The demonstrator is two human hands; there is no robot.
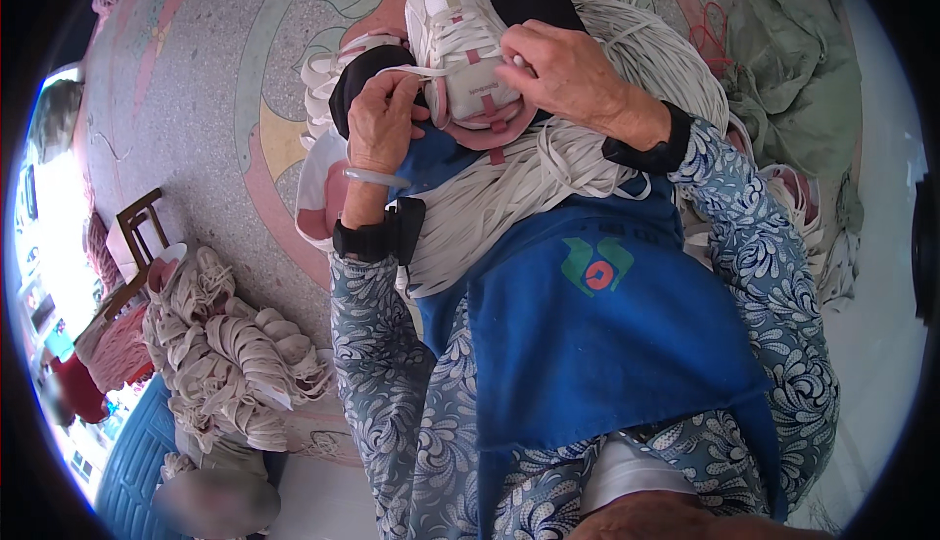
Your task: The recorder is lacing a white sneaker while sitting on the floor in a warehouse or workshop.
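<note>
At 12 o'clock, a white and pink sneaker [480, 84] is lying over the lap, its toe pointing to 12 o'clock and its heel toward the apron [607, 344]. The lacing is looking partly done: pale rows are already crossing the front of the shoe, while the tongue is showing bare nearer the ankle opening, so the upper holes and any tying are seemingly remaining. At 11 o'clock the left hand [382, 127] is pinching a white lace [409, 70] between thumb and fingers, the strand running taut to the shoe. At 1 o'clock the right hand [568, 72] is curling closed beside the shoe, its thumb and finger gripping a pale tip that is apparently lace too; exactly which hole it is serving, I cannot tell. A thick bundle of laces [519, 178] is spreading across the lap from the shoe's heel toward 1 o'clock, and another sneaker [319, 187] is lying at 10 o'clock; whether that one is finished is not showing.
</note>
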